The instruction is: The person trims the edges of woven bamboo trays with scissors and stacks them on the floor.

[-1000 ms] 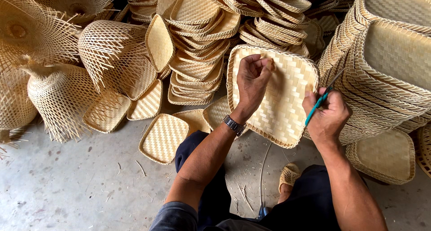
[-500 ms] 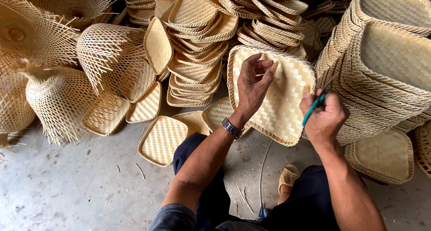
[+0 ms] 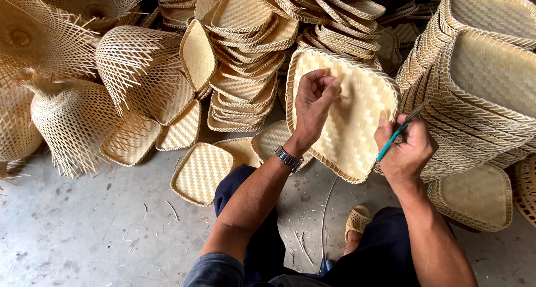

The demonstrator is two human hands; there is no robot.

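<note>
We pinch a teal-handled tool (image 3: 397,132) in the right hand (image 3: 403,153) at 3 o'clock of the woven tray (image 3: 349,116); left hand (image 3: 312,105), fingers curled, props it tilted w/ its rim exposed. Tray stacks (image 3: 245,69) at 12.

Stacked square woven trays (image 3: 243,69) at centre; taller tray stacks (image 3: 480,91) right; openwork, possibly unfinished, baskets (image 3: 72,119) left; concrete floor (image 3: 84,237); a sandal (image 3: 357,220).
</note>
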